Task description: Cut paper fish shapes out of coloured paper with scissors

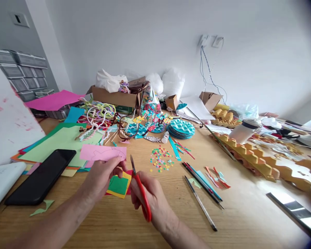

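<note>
A strip of pink paper [100, 152] with a drawn outline on it is pinched at its right end by my left hand [105, 176]. Red-handled scissors [144, 200] are in my right hand [151, 195], their dark blades pointing up and away, just right of the strip. The blades look nearly closed and apart from the paper. Below my left fingers, small green paper [118, 185] lies over yellow and red pieces on the wooden table [145, 231].
A black phone [41, 176] lies at left beside stacked coloured sheets [64, 141]. Paper dots [162, 159] are scattered ahead. Pens [200, 203] and paper scraps [217, 178] lie at right, before egg cartons [248, 157]. Blue wavy discs [181, 128] are stacked farther back.
</note>
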Motion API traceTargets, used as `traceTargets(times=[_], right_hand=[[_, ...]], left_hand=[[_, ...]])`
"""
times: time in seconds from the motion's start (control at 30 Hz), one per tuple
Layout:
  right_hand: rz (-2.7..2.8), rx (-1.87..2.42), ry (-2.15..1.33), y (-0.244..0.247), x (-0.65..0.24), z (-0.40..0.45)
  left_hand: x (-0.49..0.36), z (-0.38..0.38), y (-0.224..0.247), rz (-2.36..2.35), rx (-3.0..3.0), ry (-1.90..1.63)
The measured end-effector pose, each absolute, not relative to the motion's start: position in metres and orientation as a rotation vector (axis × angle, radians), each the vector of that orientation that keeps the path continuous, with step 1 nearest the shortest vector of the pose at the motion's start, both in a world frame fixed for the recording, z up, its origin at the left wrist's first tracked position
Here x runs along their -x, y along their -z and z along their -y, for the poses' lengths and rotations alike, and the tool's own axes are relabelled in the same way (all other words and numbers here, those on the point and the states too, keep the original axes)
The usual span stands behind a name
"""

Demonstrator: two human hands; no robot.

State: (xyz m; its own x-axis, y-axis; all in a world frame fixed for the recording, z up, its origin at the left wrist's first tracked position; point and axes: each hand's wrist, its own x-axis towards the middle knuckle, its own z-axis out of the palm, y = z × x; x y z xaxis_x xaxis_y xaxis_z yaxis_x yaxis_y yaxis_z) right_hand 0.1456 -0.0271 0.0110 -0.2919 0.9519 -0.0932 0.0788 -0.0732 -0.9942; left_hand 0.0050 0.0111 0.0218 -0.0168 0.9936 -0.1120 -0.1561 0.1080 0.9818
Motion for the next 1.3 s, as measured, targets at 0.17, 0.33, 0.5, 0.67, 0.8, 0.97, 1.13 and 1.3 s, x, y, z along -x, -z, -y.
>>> traceTargets(times=[0.17, 0.33, 0.5, 0.67, 0.8, 0.97, 1.13, 1.3], right_hand=[[1.498, 1.166, -1.526, 0.012, -0.142, 0.027], [1.554, 1.18, -1.538, 0.012, -0.142, 0.027], [1.585, 1.215, -1.486, 0.015, -0.14, 0.027], [1.559, 1.185, -1.449, 0.022, -0.138, 0.027], [1.534, 1.201, -1.446, 0.022, -0.137, 0.027], [1.505, 1.209, -1.425, 0.019, -0.136, 0.026], [1.515, 1.209, -1.398, 0.022, -0.136, 0.024], [1.57, 1.224, -1.326, 0.023, -0.136, 0.024]], left_hand=[[-0.004, -0.01, -0.015, -1.215, -0.956, -1.25], [-0.002, -0.009, -0.009, -1.201, -0.869, -1.272], [-0.006, -0.004, -0.005, -1.115, -0.803, -1.338], [-0.014, 0.002, -0.001, -1.123, -0.653, -1.361], [-0.017, 0.004, 0.0, -1.094, -0.622, -1.41], [-0.021, 0.005, -0.001, -1.054, -0.622, -1.47], [-0.022, 0.006, 0.0, -1.03, -0.575, -1.49], [-0.021, 0.007, 0.0, -1.082, -0.538, -1.485]])
